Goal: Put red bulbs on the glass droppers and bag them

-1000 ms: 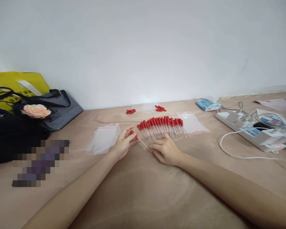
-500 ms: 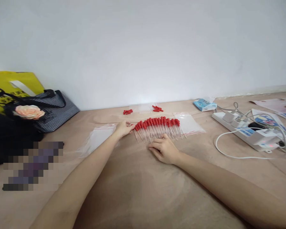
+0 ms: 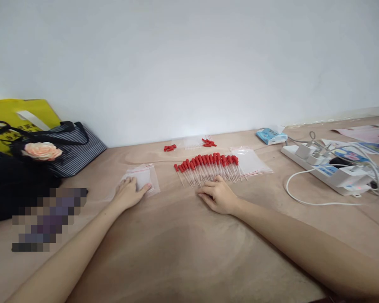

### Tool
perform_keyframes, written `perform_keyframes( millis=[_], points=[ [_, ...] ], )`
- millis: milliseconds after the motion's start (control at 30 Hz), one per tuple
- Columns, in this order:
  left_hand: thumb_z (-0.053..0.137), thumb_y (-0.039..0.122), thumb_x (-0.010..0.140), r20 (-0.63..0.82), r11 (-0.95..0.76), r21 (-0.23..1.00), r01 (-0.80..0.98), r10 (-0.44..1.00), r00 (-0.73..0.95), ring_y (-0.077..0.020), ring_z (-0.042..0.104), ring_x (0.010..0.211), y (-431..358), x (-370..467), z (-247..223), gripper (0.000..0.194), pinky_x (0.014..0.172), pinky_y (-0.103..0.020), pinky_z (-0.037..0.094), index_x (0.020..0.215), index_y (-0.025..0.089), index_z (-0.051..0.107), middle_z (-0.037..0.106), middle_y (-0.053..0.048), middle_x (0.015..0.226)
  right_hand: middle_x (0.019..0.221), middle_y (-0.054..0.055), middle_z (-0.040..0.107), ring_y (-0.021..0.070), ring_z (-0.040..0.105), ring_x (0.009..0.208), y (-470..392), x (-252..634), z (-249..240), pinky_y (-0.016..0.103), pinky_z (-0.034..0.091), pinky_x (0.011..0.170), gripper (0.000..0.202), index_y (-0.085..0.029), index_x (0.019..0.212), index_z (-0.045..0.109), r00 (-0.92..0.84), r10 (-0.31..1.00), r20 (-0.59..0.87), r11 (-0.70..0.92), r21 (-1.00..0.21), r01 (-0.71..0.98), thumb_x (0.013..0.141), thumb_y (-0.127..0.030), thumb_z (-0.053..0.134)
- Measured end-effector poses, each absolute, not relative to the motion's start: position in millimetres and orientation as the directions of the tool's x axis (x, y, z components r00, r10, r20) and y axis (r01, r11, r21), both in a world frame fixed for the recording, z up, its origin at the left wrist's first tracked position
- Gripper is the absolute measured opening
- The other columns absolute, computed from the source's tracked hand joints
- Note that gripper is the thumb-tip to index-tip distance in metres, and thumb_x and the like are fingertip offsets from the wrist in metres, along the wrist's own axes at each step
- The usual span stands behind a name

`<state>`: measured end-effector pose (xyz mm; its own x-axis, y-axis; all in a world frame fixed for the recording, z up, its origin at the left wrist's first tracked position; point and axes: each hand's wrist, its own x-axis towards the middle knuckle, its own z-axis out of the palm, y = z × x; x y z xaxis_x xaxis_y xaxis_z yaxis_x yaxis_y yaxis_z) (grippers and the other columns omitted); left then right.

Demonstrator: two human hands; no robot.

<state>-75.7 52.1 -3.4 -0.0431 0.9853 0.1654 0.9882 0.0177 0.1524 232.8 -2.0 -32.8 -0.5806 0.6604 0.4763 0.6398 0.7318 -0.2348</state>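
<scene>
My left hand lies with its fingers spread on a stack of clear zip bags with red seal lines. In the middle of the table is a fanned row of glass droppers, red rubber bulbs facing away from me and clear tips toward me. Just below their tips, my right hand rests on the table, its fingers loosely curled and no object visible in them. Another clear zip bag lies flat at the right end of the row.
Loose red bulbs lie near the wall, with a second pile beside a clear bag of tubes. To the right are a tissue pack and a power strip with cables. Bags stand at left.
My left hand has moved left and toward me, from the left end of the dropper row onto the zip bags, its fingers now spread. My right hand has stayed in place.
</scene>
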Motion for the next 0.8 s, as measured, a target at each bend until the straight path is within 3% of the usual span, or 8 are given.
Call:
perform_keyframes(
  millis=[100,267,367,433,500,600,700,800],
  points=[
    [0.036,0.048,0.077,0.119,-0.013,0.072,0.997,0.993,0.004,-0.0351,0.047,0.106,47,-75,-14,0.048,0.088,-0.045,0.036,0.093,0.008,0.057,0.054,-0.022,0.109,0.075,0.003,0.062,0.0128,0.052,0.068,-1,233,-33,0.03,0.024,0.071,0.02,-0.017,0.088,0.062,-0.584,0.663,0.468,0.734,-0.251,0.631,0.084,-0.019,0.043],
    [0.03,0.027,0.081,0.185,-0.041,0.159,0.986,0.983,0.011,-0.0283,0.049,0.106,45,-73,-11,0.034,0.09,-0.04,0.037,0.088,0.014,0.06,0.06,-0.013,0.1,0.074,0.003,0.061,0.0131,0.052,0.069,-1,234,-34,0.031,0.026,0.07,0.02,-0.017,0.088,0.063,-0.571,0.669,0.477,0.726,-0.254,0.639,0.083,-0.019,0.044],
    [0.03,0.035,0.084,0.295,-0.095,0.404,0.91,0.955,-0.031,-0.0278,0.048,0.108,32,-59,-3,0.037,0.088,-0.038,0.039,0.098,0.016,0.059,0.062,-0.009,0.1,0.072,0.003,0.06,0.0134,0.052,0.068,-3,234,-32,0.031,0.029,0.068,0.019,-0.017,0.085,0.064,-0.516,0.697,0.498,0.702,-0.329,0.632,0.083,-0.02,0.045],
    [0.031,0.047,0.084,0.344,-0.194,0.726,0.66,0.933,-0.104,-0.0254,0.052,0.101,17,-37,2,0.043,0.081,-0.035,0.044,0.105,0.019,0.057,0.062,-0.006,0.101,0.074,0.004,0.061,0.0129,0.051,0.064,-5,232,-29,0.029,0.033,0.064,0.019,-0.017,0.088,0.063,-0.416,0.771,0.482,0.633,-0.507,0.586,0.082,-0.027,0.048],
    [0.029,0.055,0.083,0.265,-0.236,0.942,0.24,0.959,-0.097,-0.02,0.056,0.093,0,-5,5,0.049,0.074,-0.032,0.047,0.114,0.024,0.05,0.061,-0.005,0.106,0.084,0.006,0.063,0.0132,0.053,0.065,-7,228,-24,0.028,0.038,0.061,0.028,-0.017,0.098,0.06,-0.273,0.878,0.393,0.478,-0.748,0.46,0.079,-0.037,0.053],
    [0.03,0.058,0.083,0.065,-0.053,0.98,-0.194,0.996,0.057,-0.0181,0.058,0.09,-21,43,2,0.048,0.073,-0.032,0.048,0.116,0.026,0.046,0.059,-0.005,0.11,0.101,0.009,0.062,0.0159,0.058,0.08,-6,224,-20,0.029,0.044,0.067,0.045,-0.018,0.111,0.052,-0.208,0.961,0.184,0.217,-0.965,0.147,0.075,-0.045,0.056],
    [0.032,0.057,0.083,-0.019,0.07,0.955,-0.29,0.984,0.175,-0.0189,0.058,0.093,-31,73,-6,0.047,0.076,-0.031,0.048,0.108,0.022,0.051,0.059,-0.007,0.107,0.096,0.007,0.063,0.0166,0.059,0.084,1,225,-22,0.031,0.046,0.073,0.043,-0.019,0.108,0.054,-0.333,0.934,0.132,0.122,-0.991,-0.05,0.074,-0.047,0.056],
    [0.036,0.053,0.083,-0.046,0.121,0.959,-0.256,0.959,0.281,-0.0192,0.057,0.094,-31,75,-18,0.044,0.079,-0.032,0.047,0.108,0.02,0.05,0.059,-0.008,0.104,0.084,0.004,0.065,0.0146,0.059,0.072,13,237,-25,0.03,0.047,0.067,0.039,-0.017,0.1,0.057,-0.344,0.922,0.177,0.183,-0.983,-0.014,0.076,-0.046,0.054]
  ],
)
